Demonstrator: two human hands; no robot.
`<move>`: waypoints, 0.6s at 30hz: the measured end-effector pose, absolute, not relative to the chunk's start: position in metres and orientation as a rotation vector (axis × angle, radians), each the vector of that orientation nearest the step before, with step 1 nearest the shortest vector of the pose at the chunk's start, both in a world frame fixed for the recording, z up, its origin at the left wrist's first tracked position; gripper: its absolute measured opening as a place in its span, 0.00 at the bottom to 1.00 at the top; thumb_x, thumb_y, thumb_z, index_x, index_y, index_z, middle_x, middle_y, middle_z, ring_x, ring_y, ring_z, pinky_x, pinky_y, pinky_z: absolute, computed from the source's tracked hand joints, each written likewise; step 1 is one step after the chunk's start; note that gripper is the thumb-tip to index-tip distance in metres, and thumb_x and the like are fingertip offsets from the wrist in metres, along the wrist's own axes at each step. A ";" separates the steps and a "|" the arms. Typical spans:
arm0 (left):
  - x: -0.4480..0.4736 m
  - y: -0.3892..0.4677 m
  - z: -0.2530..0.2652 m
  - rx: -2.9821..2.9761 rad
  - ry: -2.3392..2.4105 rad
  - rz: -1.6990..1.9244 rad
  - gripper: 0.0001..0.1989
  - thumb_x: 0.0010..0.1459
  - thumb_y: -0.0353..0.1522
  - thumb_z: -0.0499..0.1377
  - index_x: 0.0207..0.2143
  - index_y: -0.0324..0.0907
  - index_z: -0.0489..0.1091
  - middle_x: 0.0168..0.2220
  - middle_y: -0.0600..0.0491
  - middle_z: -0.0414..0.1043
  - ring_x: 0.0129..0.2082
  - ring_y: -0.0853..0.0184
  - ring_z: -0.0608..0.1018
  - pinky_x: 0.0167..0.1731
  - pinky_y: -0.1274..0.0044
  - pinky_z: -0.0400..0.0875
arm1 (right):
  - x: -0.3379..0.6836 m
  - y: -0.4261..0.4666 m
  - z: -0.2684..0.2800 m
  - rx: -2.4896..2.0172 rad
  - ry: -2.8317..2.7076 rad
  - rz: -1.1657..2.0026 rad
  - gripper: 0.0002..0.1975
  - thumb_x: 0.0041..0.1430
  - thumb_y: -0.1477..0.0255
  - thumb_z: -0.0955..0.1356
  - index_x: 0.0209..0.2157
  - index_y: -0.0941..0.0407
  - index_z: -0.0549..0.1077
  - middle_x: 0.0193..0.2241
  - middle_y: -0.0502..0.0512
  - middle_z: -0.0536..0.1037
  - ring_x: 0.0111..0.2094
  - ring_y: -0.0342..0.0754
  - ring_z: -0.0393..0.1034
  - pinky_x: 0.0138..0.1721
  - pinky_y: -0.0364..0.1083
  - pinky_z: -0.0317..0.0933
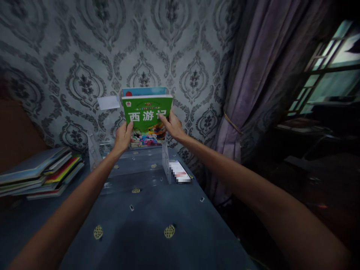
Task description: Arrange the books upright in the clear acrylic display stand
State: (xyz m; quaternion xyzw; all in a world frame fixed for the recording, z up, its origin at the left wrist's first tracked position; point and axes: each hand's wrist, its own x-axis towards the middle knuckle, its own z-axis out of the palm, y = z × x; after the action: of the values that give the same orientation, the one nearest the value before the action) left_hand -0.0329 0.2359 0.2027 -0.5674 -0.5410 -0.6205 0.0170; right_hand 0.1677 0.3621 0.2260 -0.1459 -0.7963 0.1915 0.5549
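Note:
A green picture book [147, 103] with large white Chinese characters is held upright between both hands, its colourful cover facing me. My left hand [123, 137] grips its left edge, thumb on the front. On the right edge my right hand [173, 125] is closed, with its thumb over the last character. A blue book [146, 91] stands just behind the green one, its top edge showing; whether the fingers also hold it is hidden. Below, a clear plastic rack [165, 163] with upright sides stands on the table, its right side panel near the book's lower right corner.
A blue patterned tablecloth [132, 240] covers the table. Several books [42, 176] lie in an uneven stack at the left. A lit phone [180, 171] rests beside the rack's right panel. Behind are a papered wall with a white plate [108, 102] and a purple curtain [236, 112].

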 end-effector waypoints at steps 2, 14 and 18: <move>-0.034 0.235 0.200 -1.777 -1.803 -1.660 0.34 0.69 0.56 0.40 0.49 0.38 0.70 0.33 0.50 0.72 0.24 0.68 0.76 0.19 0.78 0.72 | 0.167 0.364 0.223 -0.353 -1.868 0.390 0.29 0.67 0.44 0.59 0.52 0.53 0.70 0.46 0.61 0.79 0.50 0.58 0.73 0.55 0.60 0.68; -0.024 0.213 0.213 -1.538 -2.235 -0.807 0.24 0.72 0.42 0.43 0.50 0.34 0.71 0.42 0.34 0.80 0.48 0.46 0.82 0.48 0.63 0.72 | 0.167 0.372 0.201 -0.579 -1.958 0.120 0.16 0.68 0.60 0.62 0.47 0.57 0.68 0.44 0.64 0.74 0.47 0.58 0.68 0.52 0.56 0.63; -0.018 0.208 0.221 -1.528 -2.296 -0.694 0.24 0.73 0.42 0.43 0.54 0.36 0.69 0.45 0.35 0.80 0.50 0.47 0.81 0.48 0.65 0.72 | 0.168 0.366 0.202 -0.607 -1.954 0.118 0.15 0.67 0.59 0.62 0.46 0.55 0.67 0.43 0.63 0.74 0.46 0.58 0.68 0.51 0.55 0.63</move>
State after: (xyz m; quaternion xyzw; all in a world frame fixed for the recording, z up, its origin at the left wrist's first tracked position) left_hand -0.0183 0.2076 0.2209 -0.5313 -0.7985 -0.2414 0.1481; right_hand 0.1682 0.3665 0.2019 -0.2533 -0.8149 0.0492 0.5191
